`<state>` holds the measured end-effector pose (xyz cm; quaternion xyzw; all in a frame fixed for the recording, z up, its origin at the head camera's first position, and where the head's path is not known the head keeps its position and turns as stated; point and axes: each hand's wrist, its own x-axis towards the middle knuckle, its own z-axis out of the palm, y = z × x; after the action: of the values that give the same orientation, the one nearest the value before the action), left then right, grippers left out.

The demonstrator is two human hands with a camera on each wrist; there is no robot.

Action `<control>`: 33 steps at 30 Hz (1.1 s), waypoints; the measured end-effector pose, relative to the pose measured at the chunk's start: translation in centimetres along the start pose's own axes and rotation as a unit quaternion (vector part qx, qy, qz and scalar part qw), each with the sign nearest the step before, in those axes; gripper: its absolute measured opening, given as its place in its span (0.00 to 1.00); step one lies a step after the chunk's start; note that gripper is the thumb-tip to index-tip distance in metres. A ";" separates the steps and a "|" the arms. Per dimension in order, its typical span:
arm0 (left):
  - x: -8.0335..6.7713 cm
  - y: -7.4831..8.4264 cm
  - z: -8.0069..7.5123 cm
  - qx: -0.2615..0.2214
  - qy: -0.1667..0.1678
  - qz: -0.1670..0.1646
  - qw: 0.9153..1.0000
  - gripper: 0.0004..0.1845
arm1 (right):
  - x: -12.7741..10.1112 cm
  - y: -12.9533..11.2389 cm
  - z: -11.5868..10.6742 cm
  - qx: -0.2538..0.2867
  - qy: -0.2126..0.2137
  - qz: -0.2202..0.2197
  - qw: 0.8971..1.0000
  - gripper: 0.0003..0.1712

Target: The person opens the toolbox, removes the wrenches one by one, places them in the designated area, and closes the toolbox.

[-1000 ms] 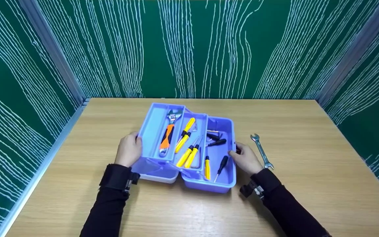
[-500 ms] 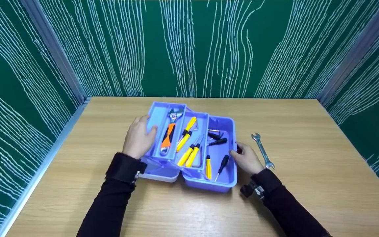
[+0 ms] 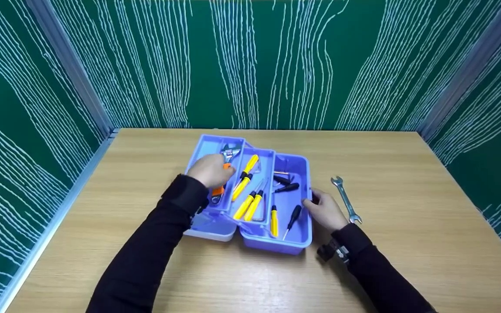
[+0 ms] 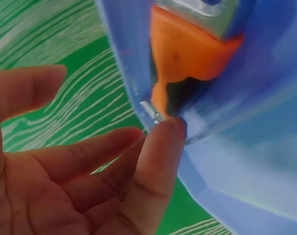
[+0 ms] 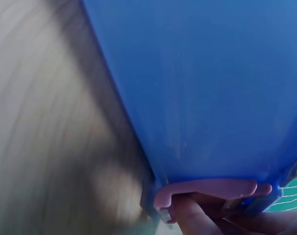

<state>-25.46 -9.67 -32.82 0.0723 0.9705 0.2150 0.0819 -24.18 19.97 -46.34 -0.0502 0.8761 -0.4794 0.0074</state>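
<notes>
A purple toolbox (image 3: 276,247) stands unfolded on the table, its stepped trays spread to the left. My left hand (image 3: 211,171) reaches over the leftmost tray and covers part of an adjustable wrench (image 3: 231,152) with an orange and black handle. In the left wrist view the fingers are loosely bent, one fingertip (image 4: 160,147) overlapping the wrench's orange grip (image 4: 194,58) at the tray's edge. My right hand (image 3: 326,210) holds the toolbox's right side, thumb at the rim. The right wrist view shows its fingers tucked under a pink latch (image 5: 212,187).
Several yellow-handled screwdrivers (image 3: 255,206) lie in the middle tray beside a hex key (image 3: 264,209). Black-handled screwdrivers (image 3: 295,215) and another yellow one (image 3: 274,221) are in the deep right compartment. An open-ended wrench (image 3: 345,199) lies on the table (image 3: 407,243) at right.
My left hand has let go of the toolbox's left edge and moved right, over the adjustable wrench. The right hand and the toolbox have stayed in place.
</notes>
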 end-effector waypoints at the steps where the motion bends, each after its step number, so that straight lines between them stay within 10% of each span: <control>1: 0.1 0.1 0.1 0.012 -0.005 0.000 1.000 0.14 | 0.0 0.0 0.0 -0.001 0.001 0.001 1.000 0.24; 14: 0.3 1.7 1.3 0.180 0.007 0.045 0.983 0.09 | -0.2 -0.2 -0.2 0.006 -0.010 0.003 1.000 0.24; 33: 0.5 1.0 0.0 0.119 -0.002 0.033 0.992 0.18 | 0.0 0.1 0.0 0.011 -0.006 -0.009 1.000 0.22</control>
<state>-25.83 -8.69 -32.41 0.1139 0.9861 0.1000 0.0676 -24.20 19.98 -46.39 -0.0604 0.8702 -0.4890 0.0089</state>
